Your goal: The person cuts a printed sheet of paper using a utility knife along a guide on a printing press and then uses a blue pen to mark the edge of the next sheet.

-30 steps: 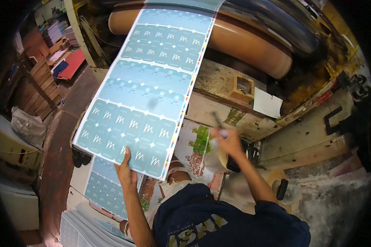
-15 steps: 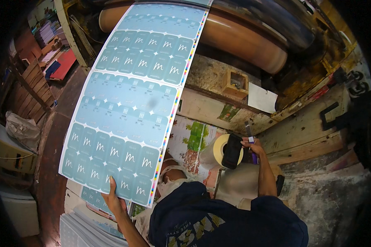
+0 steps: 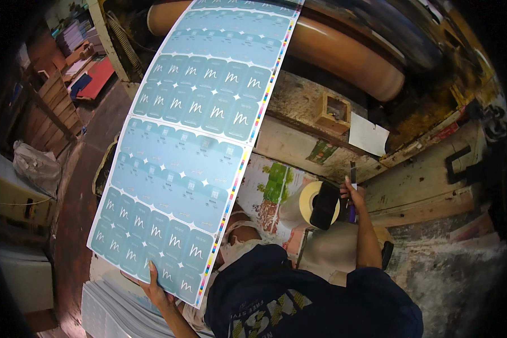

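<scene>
A long strip of printed sheets point(image 3: 177, 121), light blue and teal with rows of card shapes, runs down from the rollers toward me. My left hand point(image 3: 155, 287) grips its near edge, thumb on top and fingers underneath. Off to the right, my right hand point(image 3: 355, 195) is closed around a box cutter point(image 3: 352, 213) with a purple handle, its blade end pointing away from me. Beside that hand a black phone point(image 3: 324, 207) leans against the end of a film roll point(image 3: 304, 205).
Copper-brown and dark rollers point(image 3: 343, 59) span the far side of the machine. On its ledge sit a small wooden box point(image 3: 333, 112) and a white paper point(image 3: 368, 135). A stack of sheets point(image 3: 112, 310) lies below the strip. A whitish bag point(image 3: 36, 163) rests at the left.
The printed strip has come further out of the rollers toward me, and my left hand has moved down with its edge. My right hand still holds the box cutter by the phone.
</scene>
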`<state>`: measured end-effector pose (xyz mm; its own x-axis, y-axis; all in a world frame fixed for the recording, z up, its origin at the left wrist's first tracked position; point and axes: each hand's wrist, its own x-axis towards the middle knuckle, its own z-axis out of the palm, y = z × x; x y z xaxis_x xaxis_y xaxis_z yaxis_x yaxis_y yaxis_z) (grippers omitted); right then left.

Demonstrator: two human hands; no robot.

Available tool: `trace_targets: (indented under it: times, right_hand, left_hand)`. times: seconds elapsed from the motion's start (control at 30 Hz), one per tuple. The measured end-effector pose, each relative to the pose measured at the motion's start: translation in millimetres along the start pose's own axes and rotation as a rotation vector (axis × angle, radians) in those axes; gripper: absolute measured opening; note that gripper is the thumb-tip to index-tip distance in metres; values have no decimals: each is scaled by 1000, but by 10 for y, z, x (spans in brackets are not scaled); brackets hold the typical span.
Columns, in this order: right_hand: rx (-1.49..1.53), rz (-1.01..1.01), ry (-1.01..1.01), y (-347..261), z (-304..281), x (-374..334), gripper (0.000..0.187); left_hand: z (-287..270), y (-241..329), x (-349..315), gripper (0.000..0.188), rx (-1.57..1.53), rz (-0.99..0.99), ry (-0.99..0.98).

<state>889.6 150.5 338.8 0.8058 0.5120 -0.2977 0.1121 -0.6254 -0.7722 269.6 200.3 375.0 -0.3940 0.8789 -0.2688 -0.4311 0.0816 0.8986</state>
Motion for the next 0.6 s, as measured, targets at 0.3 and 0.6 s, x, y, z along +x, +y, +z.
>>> trace_targets:
  times: [0.3, 0.6]
  right_hand:
    - [118, -274, 241, 108, -455, 431, 54]
    - [420, -570, 143, -1809, 495, 293, 37]
  left_hand:
    - [-344, -349, -341, 65, 38, -128, 143]
    - [-972, -415, -234, 59, 137, -34, 195]
